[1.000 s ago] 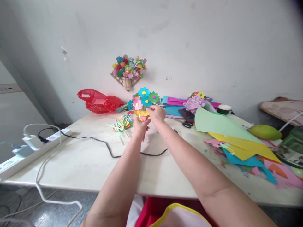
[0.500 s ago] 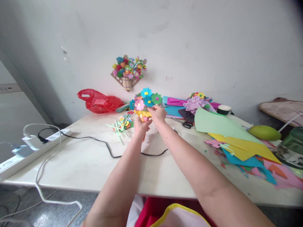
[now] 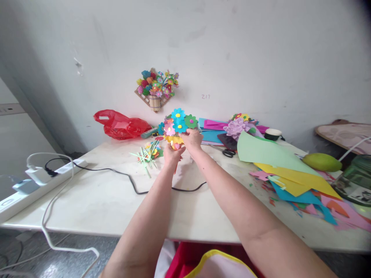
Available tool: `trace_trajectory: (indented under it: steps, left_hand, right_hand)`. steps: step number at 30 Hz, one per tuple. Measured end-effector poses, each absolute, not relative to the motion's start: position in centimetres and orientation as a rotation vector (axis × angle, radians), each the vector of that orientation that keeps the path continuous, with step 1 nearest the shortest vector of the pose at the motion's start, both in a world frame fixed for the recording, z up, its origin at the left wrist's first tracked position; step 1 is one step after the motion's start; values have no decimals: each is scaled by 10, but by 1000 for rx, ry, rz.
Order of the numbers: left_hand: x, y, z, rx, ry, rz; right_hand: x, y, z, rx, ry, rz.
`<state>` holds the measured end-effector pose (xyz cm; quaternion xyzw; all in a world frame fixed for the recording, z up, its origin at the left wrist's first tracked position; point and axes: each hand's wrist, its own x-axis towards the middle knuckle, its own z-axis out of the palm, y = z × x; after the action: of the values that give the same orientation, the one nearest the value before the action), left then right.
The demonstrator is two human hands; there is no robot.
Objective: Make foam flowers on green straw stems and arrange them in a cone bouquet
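A craft flower arrangement (image 3: 179,124) stands upright over the middle of the table, with blue, green and pink blooms with yellow or pink centres. Below the blooms runs a yellow scalloped rim (image 3: 173,139). My left hand (image 3: 172,153) is closed around the base under that rim, and most of the base is hidden by it. At the right side, my right hand (image 3: 192,139) has its fingers pinched together against the arrangement, just below the green flower. Whether a stem lies between those fingertips is hidden. To the left lies a loose bunch of small flowers with pale green stems (image 3: 148,155).
A black cable (image 3: 127,176) crosses the table to a white power strip (image 3: 62,167). A red plastic bag (image 3: 123,125) sits at the back left. Black-handled scissors (image 3: 228,153), coloured sheets (image 3: 269,152), scraps, a green fruit (image 3: 322,162) and a jar (image 3: 355,181) occupy the right.
The whole view has shifted very slightly. Both hands stay at the flower arrangement, with no clear change in their hold.
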<state>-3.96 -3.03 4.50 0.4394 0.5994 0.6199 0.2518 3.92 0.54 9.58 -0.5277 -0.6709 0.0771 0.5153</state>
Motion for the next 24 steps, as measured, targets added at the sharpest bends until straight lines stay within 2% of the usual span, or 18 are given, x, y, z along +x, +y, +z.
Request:
trace_trajectory:
  steps: [12,24]
  left_hand:
    - [-42,-24,39,1193,1583,1738]
    - [-47,-27,39,1116,1077,1739]
  right_hand:
    - [37,3,95,-1252,-1642,39]
    - [45,-11,87,-1156,-1467,94]
